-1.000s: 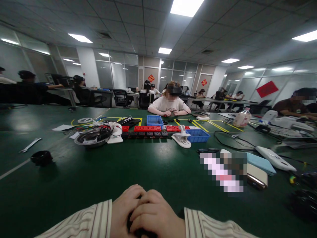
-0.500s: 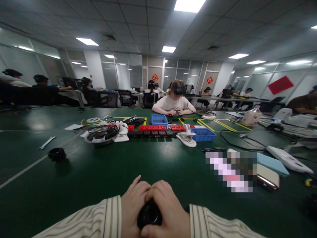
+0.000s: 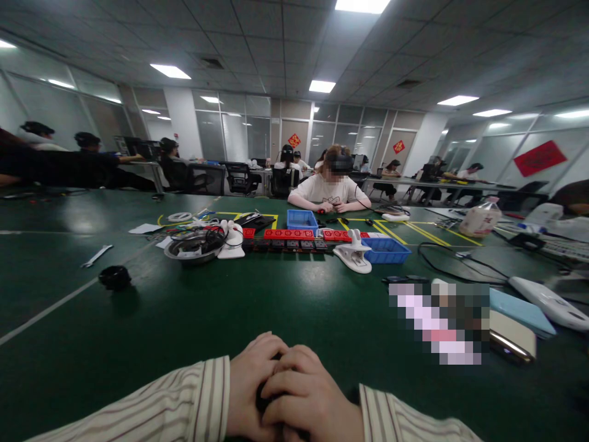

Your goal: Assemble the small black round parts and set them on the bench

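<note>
My left hand [image 3: 248, 383] and my right hand [image 3: 308, 399] are pressed together at the near edge of the green table [image 3: 285, 307]. Both are curled round a small black round object [image 3: 263, 399], of which only a dark sliver shows between the fingers. My right hand lies partly over my left. Striped sleeves cover both forearms.
Across the table a seated person [image 3: 332, 187] faces me. Between us lie a metal bowl with cables [image 3: 193, 245], a row of red and black blocks [image 3: 288, 236], two blue bins [image 3: 385, 250], a white clamp [image 3: 353, 255] and a black ring [image 3: 115, 277]. Phones and cables lie right.
Half a second ago the black round object showed plainly between my hands; my fingers have since closed over it. The camera has drifted, shifting the scene rightwards.
</note>
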A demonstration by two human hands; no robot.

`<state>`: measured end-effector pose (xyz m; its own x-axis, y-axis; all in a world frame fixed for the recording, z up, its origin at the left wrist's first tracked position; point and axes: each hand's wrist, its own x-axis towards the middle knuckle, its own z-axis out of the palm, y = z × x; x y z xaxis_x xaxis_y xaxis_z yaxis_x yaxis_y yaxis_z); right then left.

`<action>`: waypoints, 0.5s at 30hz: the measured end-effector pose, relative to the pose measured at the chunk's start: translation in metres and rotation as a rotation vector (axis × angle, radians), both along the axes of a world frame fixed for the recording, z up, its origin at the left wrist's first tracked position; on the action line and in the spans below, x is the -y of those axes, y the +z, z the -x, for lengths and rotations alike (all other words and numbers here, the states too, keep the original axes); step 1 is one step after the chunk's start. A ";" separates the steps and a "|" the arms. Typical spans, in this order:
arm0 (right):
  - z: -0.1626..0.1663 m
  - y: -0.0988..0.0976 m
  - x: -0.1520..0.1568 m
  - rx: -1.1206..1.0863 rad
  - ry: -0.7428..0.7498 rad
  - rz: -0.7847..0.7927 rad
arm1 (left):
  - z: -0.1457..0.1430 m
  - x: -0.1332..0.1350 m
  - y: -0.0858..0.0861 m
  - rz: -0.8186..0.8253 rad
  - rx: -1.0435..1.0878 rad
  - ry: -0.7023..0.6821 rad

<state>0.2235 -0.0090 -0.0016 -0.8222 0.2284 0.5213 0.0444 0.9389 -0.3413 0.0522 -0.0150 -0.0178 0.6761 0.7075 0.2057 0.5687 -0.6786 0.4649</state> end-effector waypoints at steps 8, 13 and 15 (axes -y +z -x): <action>-0.002 0.003 0.001 -0.140 -0.119 0.157 | 0.004 0.003 0.001 0.067 0.079 0.056; 0.001 0.000 0.003 -0.148 -0.270 0.223 | 0.004 0.004 0.002 0.006 0.050 0.056; 0.002 -0.003 0.004 -0.129 -0.319 0.227 | 0.003 0.005 0.004 -0.039 0.034 0.062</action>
<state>0.2210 -0.0135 -0.0044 -0.6228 0.5824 0.5224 0.2647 0.7852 -0.5598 0.0487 -0.0199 -0.0140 0.6237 0.7388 0.2553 0.5945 -0.6605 0.4586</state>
